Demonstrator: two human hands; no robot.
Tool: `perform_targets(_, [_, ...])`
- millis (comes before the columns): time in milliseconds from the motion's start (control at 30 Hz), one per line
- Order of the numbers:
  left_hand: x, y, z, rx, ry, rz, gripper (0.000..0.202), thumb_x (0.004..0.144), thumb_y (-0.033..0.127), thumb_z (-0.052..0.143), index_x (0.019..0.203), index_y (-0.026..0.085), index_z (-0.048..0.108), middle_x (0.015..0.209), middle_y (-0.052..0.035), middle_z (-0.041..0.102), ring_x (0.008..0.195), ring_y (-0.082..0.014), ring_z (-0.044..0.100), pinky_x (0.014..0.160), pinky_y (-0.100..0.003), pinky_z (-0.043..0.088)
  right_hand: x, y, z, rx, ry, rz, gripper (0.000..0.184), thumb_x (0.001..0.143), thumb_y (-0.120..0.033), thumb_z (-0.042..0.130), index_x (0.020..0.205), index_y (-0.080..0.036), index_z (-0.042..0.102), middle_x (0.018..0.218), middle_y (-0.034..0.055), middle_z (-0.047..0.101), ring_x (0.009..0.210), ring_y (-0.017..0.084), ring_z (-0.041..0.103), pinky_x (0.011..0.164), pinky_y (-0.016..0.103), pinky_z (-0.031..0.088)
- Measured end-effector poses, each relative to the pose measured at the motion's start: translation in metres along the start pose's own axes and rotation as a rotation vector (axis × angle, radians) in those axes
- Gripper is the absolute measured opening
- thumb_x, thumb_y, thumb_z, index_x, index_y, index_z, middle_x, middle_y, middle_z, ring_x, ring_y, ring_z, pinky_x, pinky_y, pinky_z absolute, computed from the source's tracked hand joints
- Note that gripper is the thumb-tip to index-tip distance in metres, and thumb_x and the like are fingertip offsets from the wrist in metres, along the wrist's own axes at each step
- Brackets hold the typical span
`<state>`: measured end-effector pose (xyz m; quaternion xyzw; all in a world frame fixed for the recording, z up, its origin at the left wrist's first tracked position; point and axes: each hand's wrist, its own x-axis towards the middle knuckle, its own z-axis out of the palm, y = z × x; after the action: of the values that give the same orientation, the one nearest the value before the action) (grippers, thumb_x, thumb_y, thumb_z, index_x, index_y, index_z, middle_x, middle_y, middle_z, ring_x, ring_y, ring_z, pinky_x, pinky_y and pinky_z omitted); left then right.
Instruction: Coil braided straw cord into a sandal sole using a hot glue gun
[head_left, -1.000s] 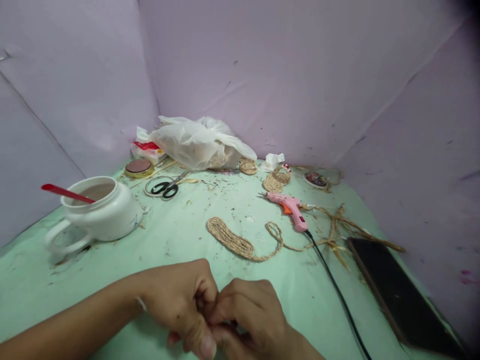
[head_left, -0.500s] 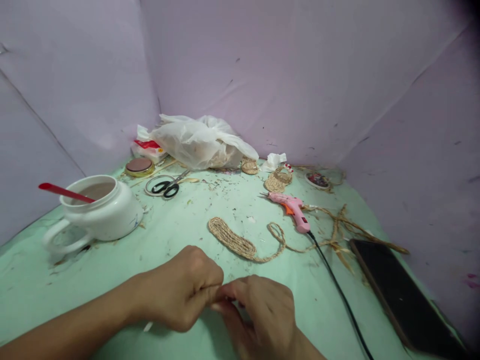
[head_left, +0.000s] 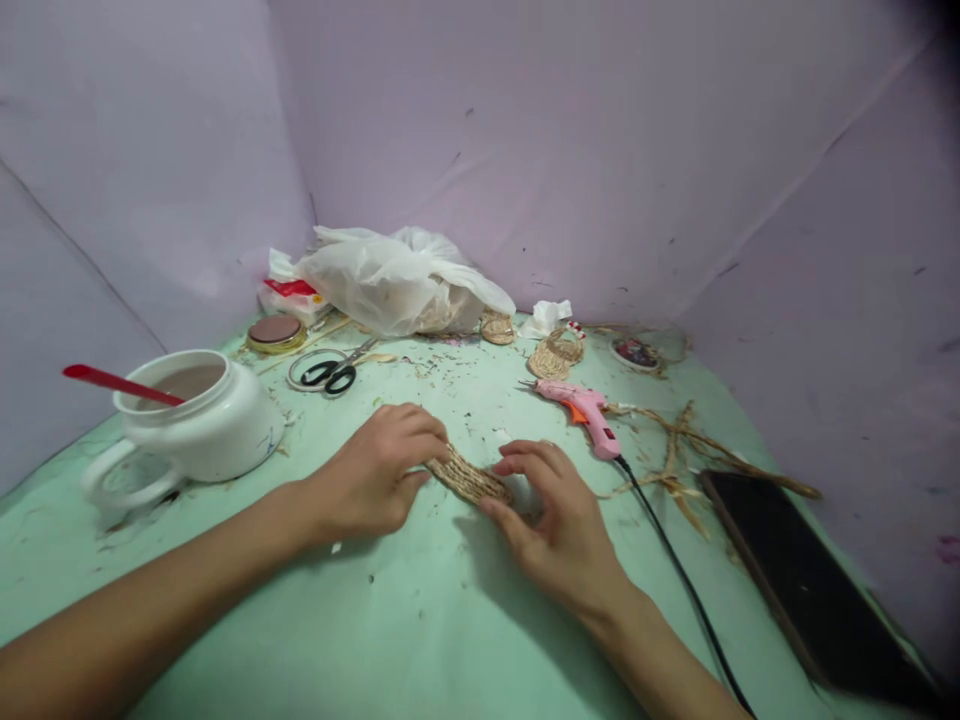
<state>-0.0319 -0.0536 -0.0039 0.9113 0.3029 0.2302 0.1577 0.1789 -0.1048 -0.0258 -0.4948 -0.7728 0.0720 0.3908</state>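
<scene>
A flat oval piece of coiled natural-fibre cord (head_left: 471, 478) is between my two hands, a little above the green table covering. My left hand (head_left: 382, 470) pinches its left end, thumb below and fingers over the top. At the right end, my right hand (head_left: 551, 510) has thumb and fingertips curved about the coil's edges. The cord's loose tail is mostly hidden behind my right hand; a stretch of it shows near the cable. Beyond that hand lies a pink glue gun (head_left: 581, 408), nozzle pointing left.
At left stands a white mug (head_left: 217, 430) with a red stick (head_left: 120, 382) in it. Scissors (head_left: 337, 372) and a plastic bag (head_left: 397, 280) lie farther back, beside small woven pieces (head_left: 555, 352). A phone (head_left: 802, 580) and the glue gun's black cable (head_left: 675, 570) occupy the right.
My hands have parted from each other near the front and moved forward to the coiled cord. They have taken hold of it at both ends.
</scene>
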Motion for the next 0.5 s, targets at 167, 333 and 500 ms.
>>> perform_targets(167, [0.03, -0.008, 0.003, 0.077, -0.256, 0.06, 0.021, 0.07, 0.013, 0.056, 0.09, 0.019, 0.061, 0.094, -0.0033, 0.062, 0.092, -0.02, 0.054, 0.087, -0.037, 0.037, -0.001, 0.009, 0.014, 0.064, -0.164, 0.061, 0.016, 0.07, -0.016, 0.068, 0.084, -0.017, 0.06, 0.085, 0.007, 0.064, 0.081, 0.023, 0.056, 0.073, 0.038, 0.045])
perform_targets(333, [0.039, -0.007, 0.007, 0.123, -0.355, 0.055, 0.016, 0.067, 0.015, 0.055, 0.082, 0.018, 0.061, 0.082, -0.0032, 0.061, 0.081, -0.0193, 0.054, 0.08, -0.035, 0.039, 0.001, 0.013, 0.016, 0.128, -0.204, 0.089, 0.015, 0.07, -0.009, 0.064, 0.081, -0.019, 0.06, 0.091, 0.0058, 0.064, 0.084, 0.02, 0.056, 0.075, 0.035, 0.046])
perform_targets(500, [0.04, -0.011, 0.01, 0.05, -0.376, 0.025, 0.02, 0.057, 0.01, 0.055, 0.076, 0.016, 0.058, 0.073, -0.0015, 0.058, 0.071, -0.0161, 0.053, 0.074, -0.03, 0.041, 0.005, 0.012, 0.015, 0.194, -0.2, 0.145, 0.018, 0.067, -0.005, 0.063, 0.077, -0.019, 0.058, 0.083, 0.0038, 0.064, 0.079, 0.019, 0.057, 0.07, 0.033, 0.048])
